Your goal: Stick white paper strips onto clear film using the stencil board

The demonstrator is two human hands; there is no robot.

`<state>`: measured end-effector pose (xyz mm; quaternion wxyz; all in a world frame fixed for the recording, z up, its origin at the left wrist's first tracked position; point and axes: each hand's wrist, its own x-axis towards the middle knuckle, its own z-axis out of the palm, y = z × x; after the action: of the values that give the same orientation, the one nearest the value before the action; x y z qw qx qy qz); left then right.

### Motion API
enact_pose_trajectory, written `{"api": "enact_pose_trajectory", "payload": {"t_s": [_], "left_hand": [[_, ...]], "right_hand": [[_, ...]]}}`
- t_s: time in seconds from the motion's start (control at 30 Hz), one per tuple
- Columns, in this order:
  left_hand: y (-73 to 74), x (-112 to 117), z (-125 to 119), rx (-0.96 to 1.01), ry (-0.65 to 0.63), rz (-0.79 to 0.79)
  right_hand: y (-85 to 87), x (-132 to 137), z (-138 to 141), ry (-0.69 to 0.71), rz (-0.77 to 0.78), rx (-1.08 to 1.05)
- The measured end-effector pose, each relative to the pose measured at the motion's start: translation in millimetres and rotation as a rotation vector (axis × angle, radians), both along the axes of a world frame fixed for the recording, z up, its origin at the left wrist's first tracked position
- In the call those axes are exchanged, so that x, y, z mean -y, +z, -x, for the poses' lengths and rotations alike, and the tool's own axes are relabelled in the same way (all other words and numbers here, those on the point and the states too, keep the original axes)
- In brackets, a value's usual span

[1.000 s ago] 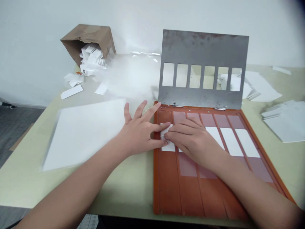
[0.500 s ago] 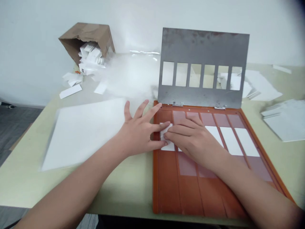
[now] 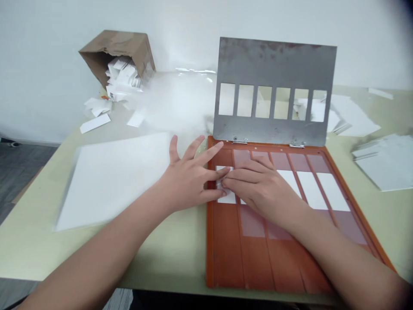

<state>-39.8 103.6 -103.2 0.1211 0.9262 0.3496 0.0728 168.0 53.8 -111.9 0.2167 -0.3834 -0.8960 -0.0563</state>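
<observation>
An orange slotted tray [image 3: 226, 241] lies flat on the table, its grey metal lid [image 3: 274, 60] with several windows standing open at the back. White cards [image 3: 311, 189] fill the right-hand slots. My left hand [image 3: 190, 176] is spread flat, fingers reaching onto the tray's left edge and touching a white card [image 3: 226, 197] in the leftmost slot. My right hand [image 3: 258, 185] lies flat over the middle slots, its fingertips pressing the same card. Both hands meet over that card.
A large white sheet [image 3: 112, 176] lies left of the tray. A tipped brown cardboard box [image 3: 119, 47] spills white cards at the back left. Clear plastic film [image 3: 180, 103] sits behind. Stacks of white sheets [image 3: 387, 159] lie at the right.
The hands stay almost still on the leftmost card; the fingertips have closed in slightly over it. The view has shifted a little.
</observation>
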Motion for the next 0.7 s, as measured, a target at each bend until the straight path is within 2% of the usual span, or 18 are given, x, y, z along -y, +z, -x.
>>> {"api": "enact_pose_trajectory", "payload": {"t_s": [0.7], "left_hand": [[-7.6, 0.9, 2.5, 0.012, -0.051, -0.18]], "right_hand": [[-1.1, -0.4, -0.5, 0.009, -0.001, -0.022]]}}
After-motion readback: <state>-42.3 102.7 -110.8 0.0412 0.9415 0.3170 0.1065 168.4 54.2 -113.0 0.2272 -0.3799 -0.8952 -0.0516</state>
